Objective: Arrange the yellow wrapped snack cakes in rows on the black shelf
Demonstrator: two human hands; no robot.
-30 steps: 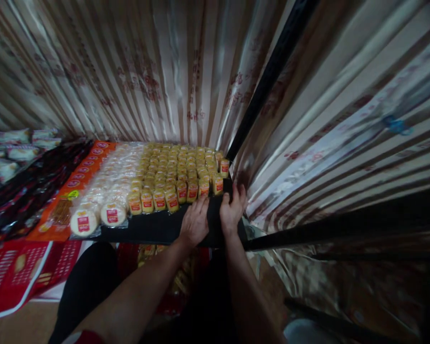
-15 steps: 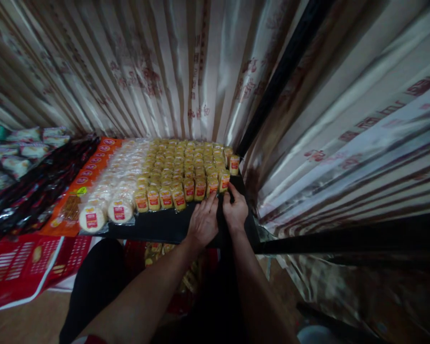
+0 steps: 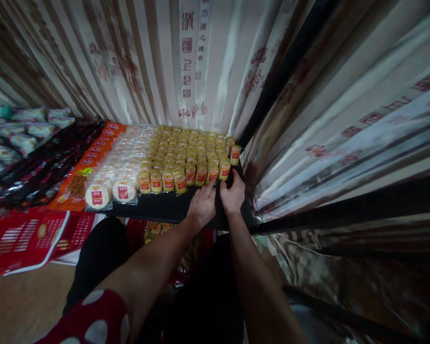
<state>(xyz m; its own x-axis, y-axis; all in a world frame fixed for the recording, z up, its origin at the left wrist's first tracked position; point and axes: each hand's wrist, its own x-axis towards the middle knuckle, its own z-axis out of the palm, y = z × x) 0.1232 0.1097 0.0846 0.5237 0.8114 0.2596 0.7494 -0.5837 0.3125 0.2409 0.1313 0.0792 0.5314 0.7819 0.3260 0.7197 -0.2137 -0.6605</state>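
Yellow packaged snack cakes [image 3: 200, 173] with red labels stand in tight rows on a black shelf [image 3: 157, 205]. My left hand [image 3: 202, 203] lies at the front of these rows, its fingers stretched out and their tips against the lower part of a front cake pack [image 3: 212, 172]. To its right, my right hand [image 3: 233, 193] has thumb and index finger apart, just below the rightmost front cake pack [image 3: 224, 169]; whether it touches the pack is unclear. Nothing shows in either hand. Another single cake pack [image 3: 235, 154] stands farther back at the right end.
Left of the cakes lie round white packs [image 3: 124, 191], orange bags [image 3: 71, 188], dark shiny packets [image 3: 39, 167] and white packets [image 3: 23, 143]. A black post [image 3: 265, 105] and pleated curtains [image 3: 215, 62] border the shelf. Below are red baskets [image 3: 25, 239].
The view has shifted, so the shelf appears higher. My right hand's fingertips have moved slightly away from the rightmost front pack. My left hand stays against the front row.
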